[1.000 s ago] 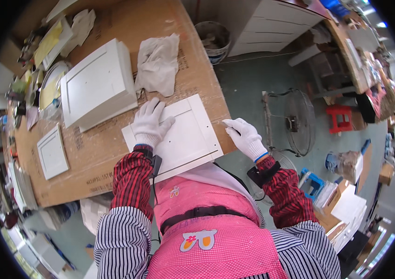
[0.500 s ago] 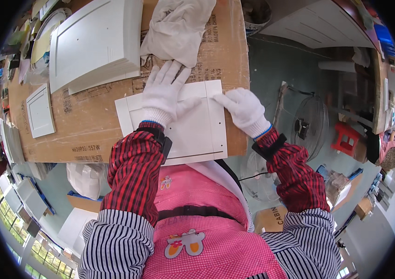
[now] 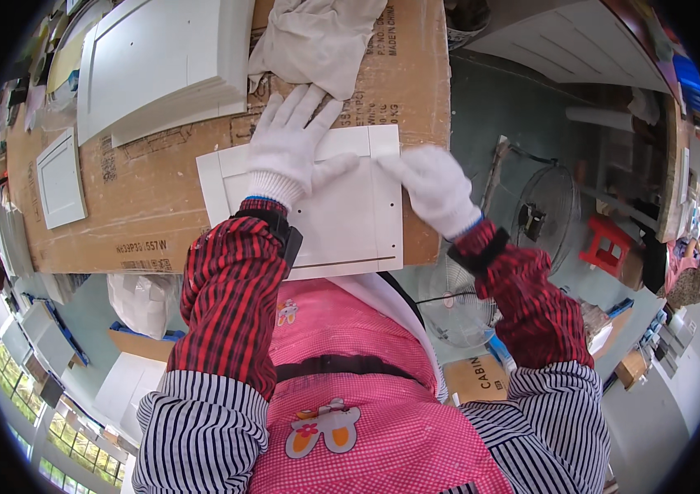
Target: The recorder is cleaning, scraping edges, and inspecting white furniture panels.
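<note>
Right hand (image 3: 434, 189) now joins left hand (image 3: 288, 148) on the white panel (image 3: 346, 222) beneath: left fingers apart, right grip too blurred to tell.

Ref: white panel (image 3: 358, 222). Widest pass is left of it, over bare cardboard (image 3: 140, 193) to the small framed panel (image 3: 62, 179). Beyond it: panel stack (image 3: 152, 58) far-left, cloth (image 3: 317, 45) straight past, left hand (image 3: 286, 156) over its far edge. Right hand (image 3: 434, 189) blocks its right edge's far end; narrow strip nearer. Apron (image 3: 362, 321) tight at its near edge.
</note>
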